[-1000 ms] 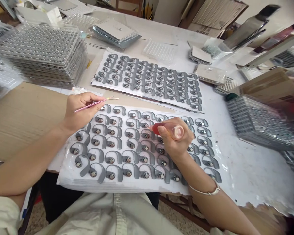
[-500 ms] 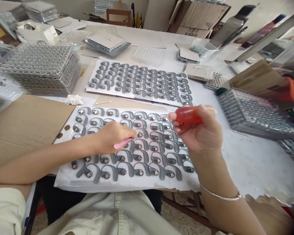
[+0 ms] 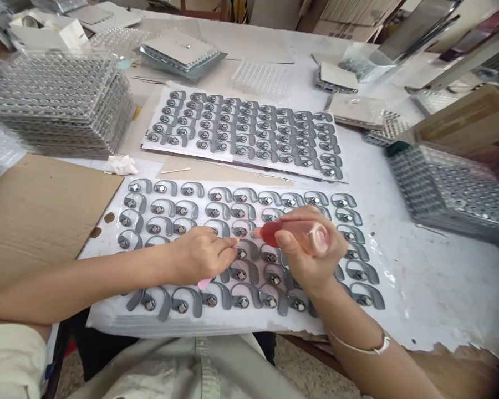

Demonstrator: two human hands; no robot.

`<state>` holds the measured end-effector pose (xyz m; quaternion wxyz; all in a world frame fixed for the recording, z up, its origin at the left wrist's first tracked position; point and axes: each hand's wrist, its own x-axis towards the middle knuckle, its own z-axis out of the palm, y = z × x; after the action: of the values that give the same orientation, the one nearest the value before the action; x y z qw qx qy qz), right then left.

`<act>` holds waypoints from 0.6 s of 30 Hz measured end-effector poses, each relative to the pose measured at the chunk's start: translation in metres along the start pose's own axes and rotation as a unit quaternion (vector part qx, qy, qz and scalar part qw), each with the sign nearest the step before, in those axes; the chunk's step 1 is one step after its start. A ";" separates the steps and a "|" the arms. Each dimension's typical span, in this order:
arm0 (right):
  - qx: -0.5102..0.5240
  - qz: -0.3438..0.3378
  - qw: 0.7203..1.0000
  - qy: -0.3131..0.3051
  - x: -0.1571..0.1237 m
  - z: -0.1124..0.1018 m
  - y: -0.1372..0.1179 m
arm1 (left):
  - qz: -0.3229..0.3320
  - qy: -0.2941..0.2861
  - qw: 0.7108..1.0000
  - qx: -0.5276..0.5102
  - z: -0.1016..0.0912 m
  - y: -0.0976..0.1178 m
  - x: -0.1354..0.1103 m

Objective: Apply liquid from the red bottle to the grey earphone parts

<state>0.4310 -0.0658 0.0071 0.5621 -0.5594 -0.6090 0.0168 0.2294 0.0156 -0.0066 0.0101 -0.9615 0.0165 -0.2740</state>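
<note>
My right hand [image 3: 316, 246] is wrapped round a red translucent squeeze bottle [image 3: 291, 235], tipped on its side with its thin nozzle pointing left. The nozzle tip is at a grey ear-hook-shaped piece [image 3: 242, 227] with a round metallic part, in the middle of the front sheet. My left hand [image 3: 203, 255] is closed with its fingertips at that same piece, close to the nozzle. In it is a slim pink tool [image 3: 204, 284], of which only one pink end shows below the palm. Rows of similar grey pieces lie on the white front sheet [image 3: 108, 318], partly hidden by both hands.
Behind lies a second sheet of grey pieces [image 3: 245, 127], with a cotton swab [image 3: 175, 170] before it. Stacked clear trays stand at left [image 3: 62, 105] and right [image 3: 453, 194]. Brown cardboard [image 3: 45, 210] and crumpled tissue [image 3: 120, 165] lie on the left.
My right hand has brought the bottle left and down, its nozzle now beside my left fingertips. My left hand has lowered slightly and turned. The view has shifted a little.
</note>
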 end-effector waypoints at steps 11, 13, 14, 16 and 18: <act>0.008 0.009 0.999 -0.044 -0.001 0.007 0.003 | 0.004 -0.003 0.999 0.039 0.005 0.005 -0.002; 0.010 0.011 0.999 -0.049 -0.001 0.008 0.004 | 0.005 -0.006 0.999 0.040 0.005 0.005 -0.002; 0.011 0.011 0.999 -0.049 -0.002 0.009 0.004 | 0.005 -0.005 0.999 0.039 0.005 0.005 -0.002; 0.011 0.012 0.999 -0.047 -0.002 0.009 0.004 | 0.006 -0.004 0.999 0.035 0.005 0.005 -0.002; 0.007 0.013 0.999 -0.044 -0.002 0.009 0.004 | 0.005 0.001 1.000 0.029 0.005 0.005 -0.001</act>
<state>0.4271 -0.0602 -0.0006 0.5382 -0.5619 -0.6260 0.0531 0.2308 0.0108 -0.0119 0.0394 -0.9605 0.0134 -0.2753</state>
